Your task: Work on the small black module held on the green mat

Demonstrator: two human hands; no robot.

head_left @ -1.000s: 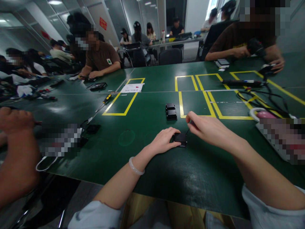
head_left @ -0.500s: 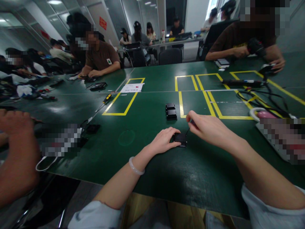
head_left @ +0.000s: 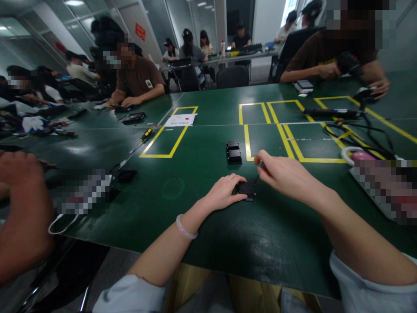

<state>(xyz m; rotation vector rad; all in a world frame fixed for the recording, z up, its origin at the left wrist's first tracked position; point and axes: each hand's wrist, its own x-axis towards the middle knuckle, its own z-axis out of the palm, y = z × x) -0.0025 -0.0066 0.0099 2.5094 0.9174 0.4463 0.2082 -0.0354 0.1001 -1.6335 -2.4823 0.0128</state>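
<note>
Small black block (head_left: pixel 246 190) lies flat on green table (head_left: pixel 273 234); long axis unclear. Left hand (head_left: pixel 221 193), nearer, grasps left side; right hand (head_left: pixel 276 171) pinches thin dark tool (head_left: pixel 256 179) slanting down-left to right edge. Similar black pair (head_left: pixel 234 155) lies beyond, apart.

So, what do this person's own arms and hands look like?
The left hand and right hand are ordinary human hands without gloves. A pale, smooth, round bracelet circles the left wrist; no bracelet shows on the right. Light grey-blue sleeves leave both forearms uncovered. No cables or markings show on either arm.
</note>
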